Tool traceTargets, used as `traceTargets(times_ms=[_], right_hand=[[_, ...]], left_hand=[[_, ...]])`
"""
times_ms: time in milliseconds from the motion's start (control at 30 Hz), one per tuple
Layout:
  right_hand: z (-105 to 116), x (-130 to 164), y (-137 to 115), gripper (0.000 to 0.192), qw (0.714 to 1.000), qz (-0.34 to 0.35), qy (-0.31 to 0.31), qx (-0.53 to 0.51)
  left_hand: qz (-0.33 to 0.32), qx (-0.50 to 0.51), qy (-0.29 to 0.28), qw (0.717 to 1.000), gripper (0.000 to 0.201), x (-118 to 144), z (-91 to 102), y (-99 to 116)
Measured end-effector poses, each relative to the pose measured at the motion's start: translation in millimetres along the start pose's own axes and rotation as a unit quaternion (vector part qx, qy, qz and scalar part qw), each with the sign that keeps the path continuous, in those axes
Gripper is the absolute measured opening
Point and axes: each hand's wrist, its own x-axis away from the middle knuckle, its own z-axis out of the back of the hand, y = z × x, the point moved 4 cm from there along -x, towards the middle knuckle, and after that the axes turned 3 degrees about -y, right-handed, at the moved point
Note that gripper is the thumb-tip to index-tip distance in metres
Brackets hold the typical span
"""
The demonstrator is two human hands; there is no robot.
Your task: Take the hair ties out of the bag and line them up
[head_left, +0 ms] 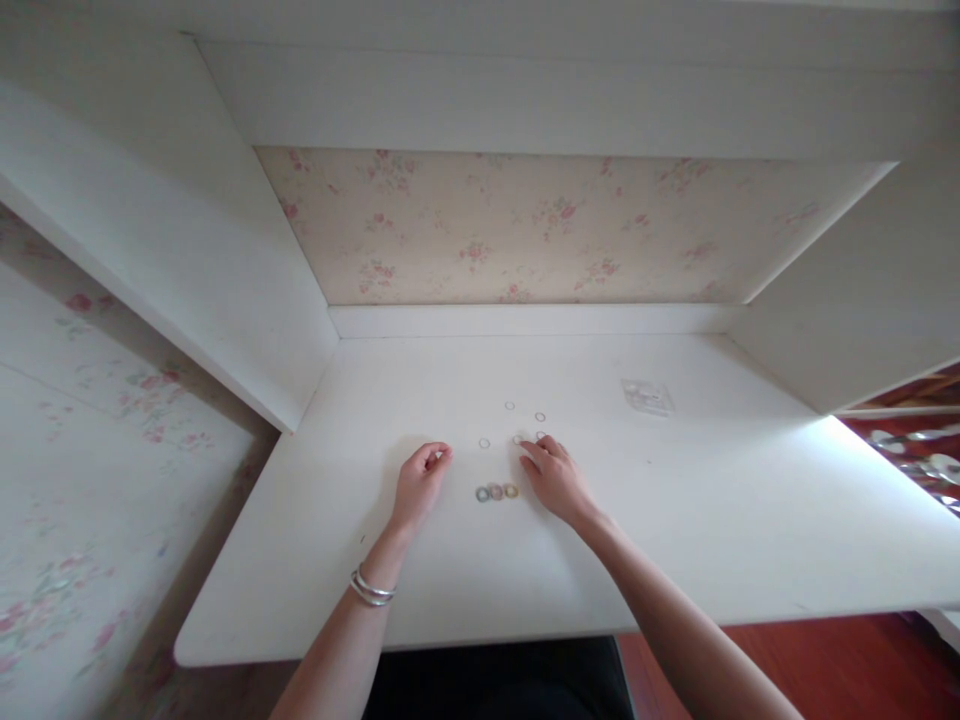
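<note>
Starting at the left: the left hand (418,484) sits on the white tabletop (315,560) at about 9 o'clock from the little row of rings (496,492), fingers curled in with the tips pinched together, maybe on something tiny, but I honestly can't tell if anything's in there. If there is, it's small enough to slip out and roll without anyone noticing. The three rings (grey, pinkish, gold) lie touching in a line between the hands, so a nudge from either wrist would probably scatter them. At 12 o'clock from them are thin pale loops (511,406), nearly the same colour as the tabletop, so easy to lose track of or sweep away. The right hand (556,478) lies flat, fingers together, tips resting on one or two of those loops; pressing and dragging could flick one toward the back. A clear packet (648,396) lies well apart at 2 o'clock.
</note>
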Motion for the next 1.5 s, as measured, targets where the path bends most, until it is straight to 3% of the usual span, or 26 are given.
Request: traceTargets(times_ms=[300,667,1067,1300,1500], right_hand=[[-4.1,-12.8,2.7,0.025,0.999,0.004,-0.030,-0.016],[8.3,23.8,-4.8,0.025,0.991,0.028,-0.003,-0.133],[6.2,49.0,-11.0,0.026,0.995,0.056,-0.014,-0.084],[14.8,48.5,14.8,0.026,0.975,-0.022,0.083,-0.205],[2.5,57.3,33.9,0.031,0.963,-0.098,0.093,-0.231]], left_hand=[[-0.009,-0.014,-0.013,1.000,0.034,-0.1,-0.6,-0.8],[-0.016,-0.041,-0.028,0.999,0.030,0.5,-4.1,1.4],[-0.054,-0.113,-0.035,0.992,0.029,1.3,-8.9,-2.1],[-0.092,-0.226,-0.101,0.965,0.023,-5.2,-29.3,5.0],[-0.135,-0.329,-0.127,0.926,0.021,-11.5,-55.0,23.3]])
